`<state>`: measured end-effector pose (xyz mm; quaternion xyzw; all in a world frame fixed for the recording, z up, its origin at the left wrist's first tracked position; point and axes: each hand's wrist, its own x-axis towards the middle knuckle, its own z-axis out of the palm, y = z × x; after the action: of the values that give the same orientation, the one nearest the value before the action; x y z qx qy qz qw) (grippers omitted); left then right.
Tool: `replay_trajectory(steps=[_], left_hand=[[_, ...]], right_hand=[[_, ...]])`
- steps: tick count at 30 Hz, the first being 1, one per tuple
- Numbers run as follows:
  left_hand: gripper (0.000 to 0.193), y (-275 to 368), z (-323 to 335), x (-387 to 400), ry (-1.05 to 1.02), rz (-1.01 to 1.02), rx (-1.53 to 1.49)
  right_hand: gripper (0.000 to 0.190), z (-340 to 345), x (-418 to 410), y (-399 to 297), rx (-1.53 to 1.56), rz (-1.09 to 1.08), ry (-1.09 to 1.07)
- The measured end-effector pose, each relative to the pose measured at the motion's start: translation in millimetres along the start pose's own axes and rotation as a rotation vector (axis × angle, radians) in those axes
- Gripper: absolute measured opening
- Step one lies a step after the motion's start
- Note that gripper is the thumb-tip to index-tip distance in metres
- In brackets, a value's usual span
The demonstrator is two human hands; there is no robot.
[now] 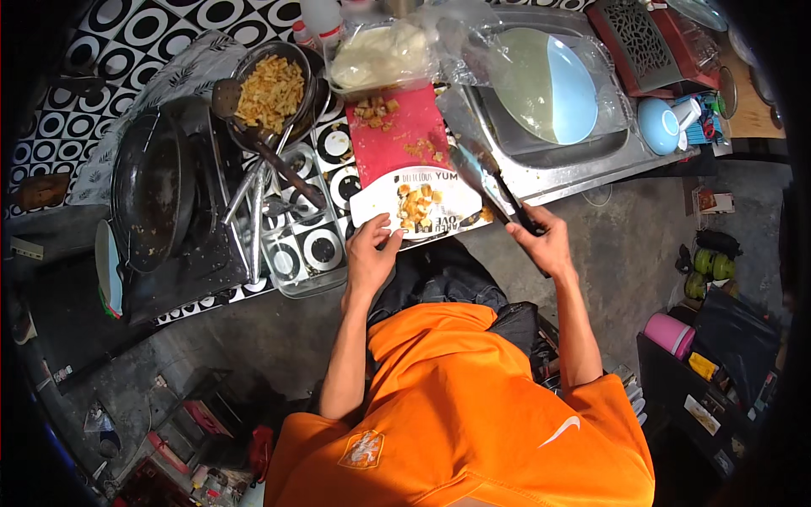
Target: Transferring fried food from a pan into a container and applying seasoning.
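My left hand (pixel 372 253) is at the near-left rim of a white printed plate (pixel 370 206), thumb and fingers bent over it. Whether it grips the rim or only rests there is unclear. Browned food cubes (pixel 418 206) lie heaped on the plate, which bears writing. My right hand (pixel 546 239) is closed around the black handle of a long kitchen utensil (pixel 485 174), apparently tongs, slanting up-left beside the plate. Behind the plate, a red cutting board (pixel 399 139) carries more cubes (pixel 375 111) and crumbs.
Fried strips (pixel 271 92) fill a strainer over a pan at the left, with a slotted spatula (pixel 279 165) across it. Nearby are a glass dish (pixel 304 279) and a dark wok (pixel 155 190). A dough-like mass (pixel 383 57) sits in a container. A two-tone plate (pixel 538 89) covers part of the sink (pixel 538 158).
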<state>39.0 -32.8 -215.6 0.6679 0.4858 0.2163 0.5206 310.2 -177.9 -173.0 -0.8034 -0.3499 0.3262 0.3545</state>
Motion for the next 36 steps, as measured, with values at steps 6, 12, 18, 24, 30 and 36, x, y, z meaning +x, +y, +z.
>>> replay_trajectory(steps=[6,12,18,24,30,36], left_hand=[[0.037,-7,0,-13,0.039,-0.031,-0.021],[0.035,-12,3,-11,0.135,0.024,-0.059],[0.038,1,2,-11,0.066,-0.042,-0.019],[0.039,1,5,-11,0.091,-0.046,-0.025],[0.040,5,12,-10,0.117,-0.067,0.013],[0.040,8,18,-13,0.128,-0.115,0.026]], right_hand=[[0.053,5,-14,-13,-0.042,-0.053,-0.129],[0.053,6,8,-9,-0.180,-0.139,-0.056],[0.058,-8,59,-6,-0.490,-0.259,-0.149],[0.055,-42,107,-6,-0.672,-0.355,-0.265],[0.045,-27,119,8,-0.732,-0.539,-0.295],[0.038,-16,109,9,-0.476,-0.375,-0.267]])
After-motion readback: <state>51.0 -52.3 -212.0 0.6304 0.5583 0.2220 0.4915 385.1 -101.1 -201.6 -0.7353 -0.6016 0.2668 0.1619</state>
